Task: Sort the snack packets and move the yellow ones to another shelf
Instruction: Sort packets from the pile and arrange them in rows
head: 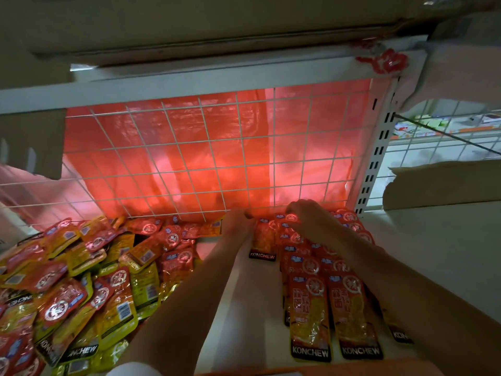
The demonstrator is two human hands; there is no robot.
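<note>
A jumbled heap of red and yellow snack packets (81, 280) covers the left of the white shelf (241, 308). On the right, red-orange KONCHEW packets (333, 302) lie in neat overlapping rows. Far back at the wire grid, my left hand (238, 222) holds the top of one red packet (263, 240) that lies beside the rows. My right hand (311, 218) rests with curled fingers on the back packets of the rows. A yellow packet (145, 283) lies at the heap's right edge.
A white wire grid (217, 158) with red plastic sheeting behind it closes the back. A perforated white upright (376, 158) stands at the right. The shelf above (189, 82) hangs low overhead. A cardboard piece (444, 185) sits on the neighbouring shelf at right.
</note>
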